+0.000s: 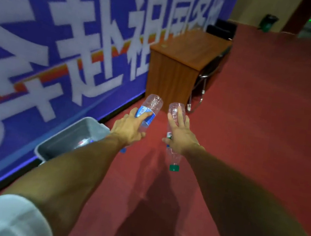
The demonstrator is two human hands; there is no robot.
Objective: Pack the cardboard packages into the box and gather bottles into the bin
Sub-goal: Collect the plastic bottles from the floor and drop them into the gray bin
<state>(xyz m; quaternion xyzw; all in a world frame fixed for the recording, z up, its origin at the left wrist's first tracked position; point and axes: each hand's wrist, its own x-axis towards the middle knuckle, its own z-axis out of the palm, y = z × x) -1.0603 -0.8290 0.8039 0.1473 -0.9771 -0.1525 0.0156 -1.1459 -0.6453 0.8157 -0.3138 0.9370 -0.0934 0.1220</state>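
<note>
My left hand (129,128) grips a clear plastic bottle with a blue label (151,107), its base pointing away and its blue cap showing below my wrist. My right hand (180,135) holds a second clear bottle (174,110) with a green cap (174,168) pointing down toward me. A grey plastic bin (68,137) stands on the red floor against the blue wall, just left of my left forearm, with something small lying inside it. Both bottles hang in the air to the right of the bin. No cardboard packages or box are in view.
A blue banner wall (50,53) with large white characters runs along the left. A brown wooden desk (180,61) stands ahead against it, with a metal-legged chair (203,84) at its right side. Red carpet (269,124) spreads to the right.
</note>
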